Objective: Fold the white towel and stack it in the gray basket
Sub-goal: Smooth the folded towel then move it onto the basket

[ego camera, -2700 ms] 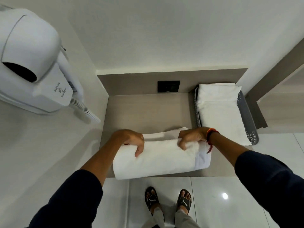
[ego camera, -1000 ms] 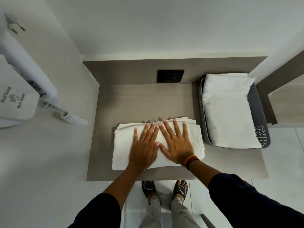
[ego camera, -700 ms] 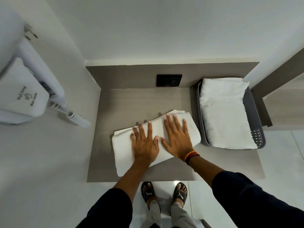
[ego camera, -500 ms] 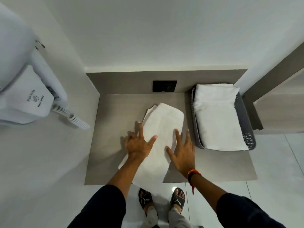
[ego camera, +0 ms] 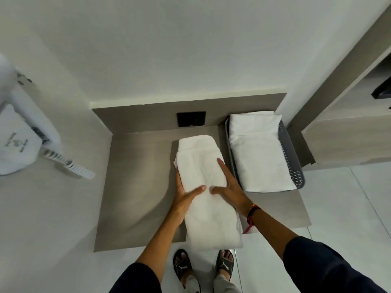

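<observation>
A folded white towel (ego camera: 203,166) lies lengthwise on the brown counter (ego camera: 137,187), its near end hanging over the front edge. My left hand (ego camera: 186,196) clasps its left side, fingers tucked along the edge and thumb on top. My right hand (ego camera: 229,187) clasps its right side, fingers stretched along the edge, thumb on top. To the right stands the gray basket (ego camera: 289,153), which holds another folded white towel (ego camera: 258,153).
A wall-mounted white hair dryer (ego camera: 19,140) with a coiled cord (ego camera: 69,164) hangs on the left wall. A black socket plate (ego camera: 191,119) sits on the back panel. A wooden shelf unit (ego camera: 349,127) stands at the right. My sandalled feet (ego camera: 203,265) are on the tiled floor.
The towel was pressed flat crosswise, then turned a quarter turn; it now lies lengthwise. My hands moved from flat on top to gripping its two long sides.
</observation>
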